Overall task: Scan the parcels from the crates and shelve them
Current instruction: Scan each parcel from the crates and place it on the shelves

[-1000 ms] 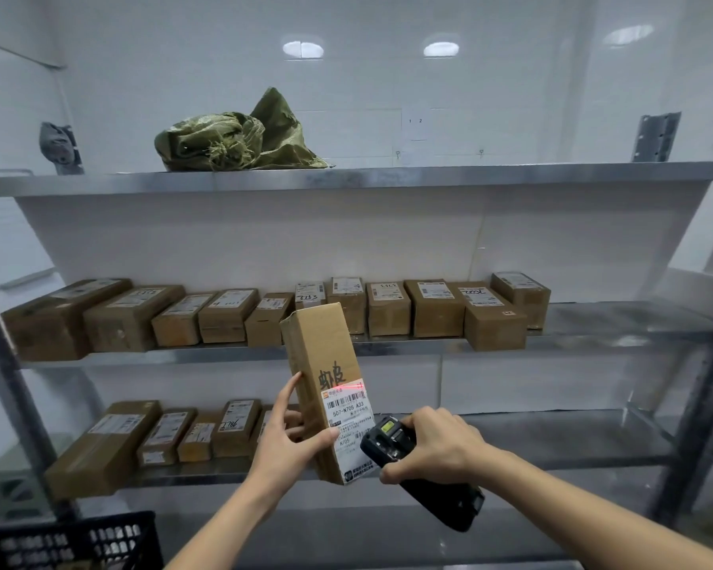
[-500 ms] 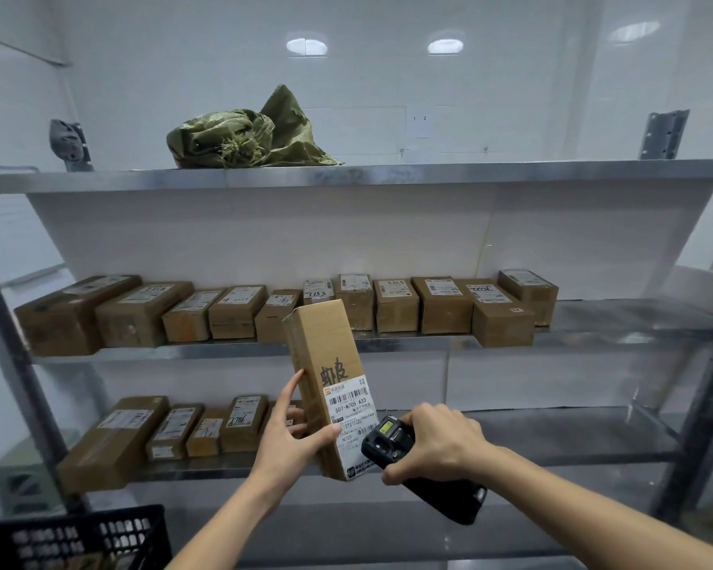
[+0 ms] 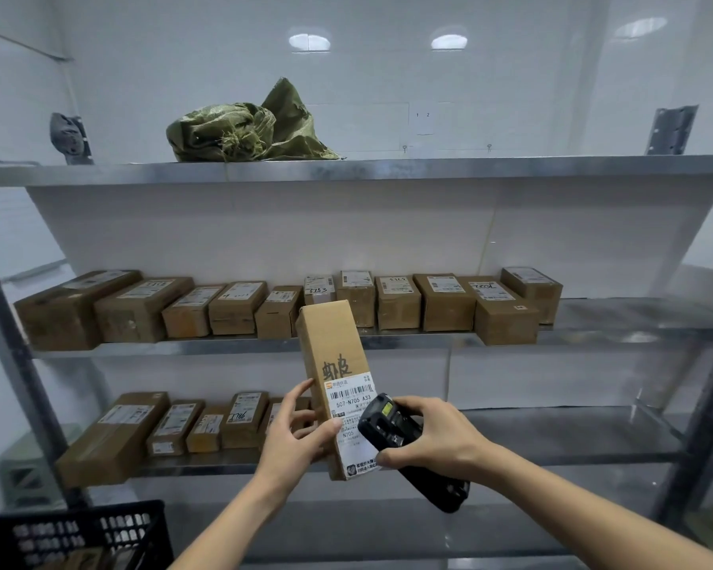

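Observation:
A tall brown cardboard parcel with black handwriting and a white barcode label stands upright in front of the shelves. My left hand grips its lower left side, thumb across the label. My right hand holds a black handheld scanner, its head close against the label's right edge. A black plastic crate sits at the bottom left, with brown parcels partly visible inside.
A metal shelf rack fills the view. The middle shelf holds a row of several brown parcels; the lower shelf holds several more on its left half. A green woven sack lies on the top shelf.
The red scan line seen on the label a second ago is gone. Both hands, parcel and scanner stay nearly in place; the view shifted slightly.

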The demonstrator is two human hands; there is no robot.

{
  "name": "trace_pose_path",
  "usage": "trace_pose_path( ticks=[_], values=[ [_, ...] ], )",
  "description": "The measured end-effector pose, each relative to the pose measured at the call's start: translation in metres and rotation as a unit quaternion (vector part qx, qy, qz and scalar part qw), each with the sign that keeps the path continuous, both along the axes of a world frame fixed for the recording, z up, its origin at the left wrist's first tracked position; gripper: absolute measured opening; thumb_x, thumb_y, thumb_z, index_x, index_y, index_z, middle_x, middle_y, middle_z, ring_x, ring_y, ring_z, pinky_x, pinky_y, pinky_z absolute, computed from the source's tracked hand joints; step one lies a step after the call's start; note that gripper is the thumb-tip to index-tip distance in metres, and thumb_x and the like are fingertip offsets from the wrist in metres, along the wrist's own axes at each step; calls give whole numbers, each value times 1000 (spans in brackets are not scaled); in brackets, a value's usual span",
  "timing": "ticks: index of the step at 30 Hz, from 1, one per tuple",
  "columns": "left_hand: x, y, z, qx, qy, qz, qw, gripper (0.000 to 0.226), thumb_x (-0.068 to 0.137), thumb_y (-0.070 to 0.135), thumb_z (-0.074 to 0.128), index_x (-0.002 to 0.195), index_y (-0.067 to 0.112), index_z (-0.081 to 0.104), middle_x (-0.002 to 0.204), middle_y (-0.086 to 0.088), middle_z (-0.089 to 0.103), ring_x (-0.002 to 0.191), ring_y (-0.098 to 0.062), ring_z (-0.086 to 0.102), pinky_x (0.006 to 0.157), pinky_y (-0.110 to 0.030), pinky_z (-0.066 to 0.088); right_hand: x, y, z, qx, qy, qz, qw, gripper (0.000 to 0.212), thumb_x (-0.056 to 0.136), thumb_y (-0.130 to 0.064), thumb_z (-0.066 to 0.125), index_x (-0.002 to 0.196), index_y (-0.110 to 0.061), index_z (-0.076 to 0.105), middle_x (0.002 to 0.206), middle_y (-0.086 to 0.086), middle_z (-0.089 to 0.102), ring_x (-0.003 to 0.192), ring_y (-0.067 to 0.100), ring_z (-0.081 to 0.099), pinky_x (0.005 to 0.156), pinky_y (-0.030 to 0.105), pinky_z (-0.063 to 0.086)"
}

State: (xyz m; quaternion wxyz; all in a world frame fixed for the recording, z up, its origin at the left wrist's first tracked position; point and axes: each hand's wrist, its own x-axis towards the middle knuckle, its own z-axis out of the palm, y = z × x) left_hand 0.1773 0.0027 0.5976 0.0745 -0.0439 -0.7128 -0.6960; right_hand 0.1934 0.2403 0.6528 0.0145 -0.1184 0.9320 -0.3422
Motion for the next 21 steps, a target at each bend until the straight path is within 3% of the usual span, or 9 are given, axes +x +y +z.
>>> trace_pose_path(
  ticks=[6, 9, 13, 16, 21],
  values=[
    [-1, 4, -13, 50, -24, 2, 998, 48, 81, 31, 82, 124, 25, 62, 118, -7, 71, 101, -25, 73, 69, -38, 62, -1, 1, -10, -75, -17, 53, 996, 64, 64, -43, 92, 124, -41, 72, 107, -19, 77, 99, 1, 71, 96, 34, 58],
    [1, 5, -22, 52, -39, -2, 998, 41, 84, 34, 80, 121, 21, 66, 119, 0, 72, 104, -21, 72, 68, -34, 60, -1, 4, -14, -84, -27, 69, 994, 63, 67, -40, 93, 126, -40, 71, 108, -22, 76, 99, 0, 71, 95, 28, 58],
    [4, 1, -39, 63, -88, -56, 993, 73, 67, 38, 85, 135, 29, 60, 123, 8, 72, 113, -16, 69, 84, -38, 60, -2, 7, -30, -89, -44, 81, 992, 64, 67, -43, 93, 127, -43, 71, 109, -21, 76, 101, 1, 71, 98, 30, 57],
    [12, -1, -49, 59, -117, -102, 986, 71, 72, 28, 80, 137, 35, 54, 124, 7, 72, 113, -15, 69, 93, -37, 57, -4, 10, -45, -91, -59, 92, 990, 65, 67, -42, 93, 127, -44, 70, 111, -20, 77, 103, 1, 71, 99, 32, 56],
    [16, -7, -67, 35, -151, -150, 977, 92, 64, 24, 93, 143, 37, 48, 135, 7, 65, 125, -20, 62, 110, -50, 46, -10, 11, -69, -98, -73, 100, 987, 64, 65, -40, 91, 125, -47, 70, 110, -19, 77, 104, 4, 72, 101, 35, 56]
  ],
)
